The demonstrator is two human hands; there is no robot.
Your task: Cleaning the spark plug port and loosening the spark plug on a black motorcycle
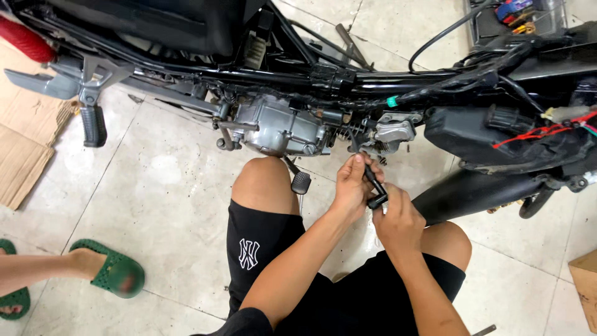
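Black spark plug cap (375, 188) half hidden by both fists: left hand (350, 188) grips its upper end, right hand (398, 221) its elbow, below the engine (280, 127).

Grey engine (280, 127), black shorts (261, 239), green sandal (112, 269), brown cardboard (22, 149)

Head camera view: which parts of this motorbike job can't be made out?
- Black part: mostly wrapped by left hand and right hand; its shape is unclear.
- Motorbike: both ends cut off by the frame edges.
- Second person's green sandals: body beyond the left edge.
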